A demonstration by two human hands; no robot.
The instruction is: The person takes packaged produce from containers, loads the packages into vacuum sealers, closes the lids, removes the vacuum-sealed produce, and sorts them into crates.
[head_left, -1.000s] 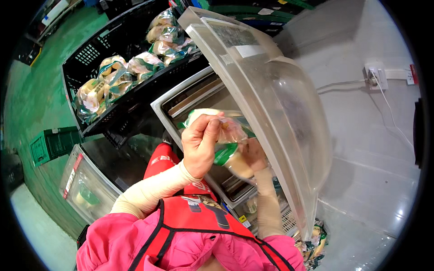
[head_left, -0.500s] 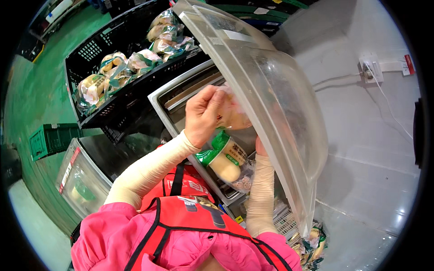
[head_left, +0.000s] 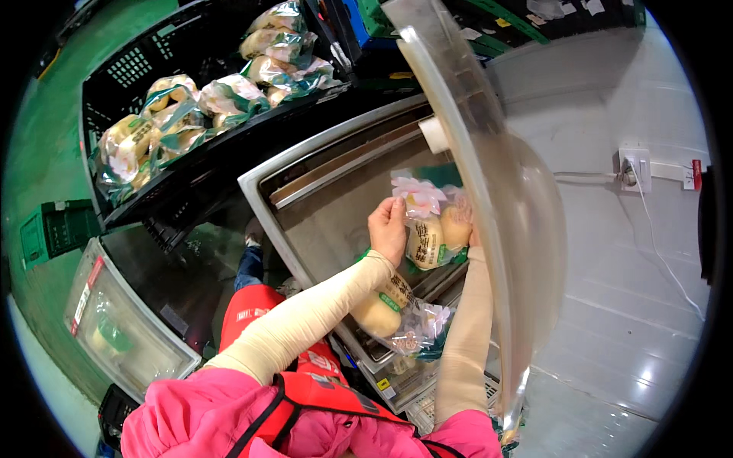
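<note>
Left hand (head_left: 388,227) pinches the gathered top of a clear plastic bag of pale round produce with green trim (head_left: 427,229), holding it inside the open stainless steel chamber (head_left: 321,206). Right hand is mostly hidden behind the raised clear domed lid (head_left: 496,229), grip cannot be told. Second similar bag (head_left: 397,313) lies on the chamber's front edge; more bags fill the black plastic crate (head_left: 153,69) beyond.
</note>
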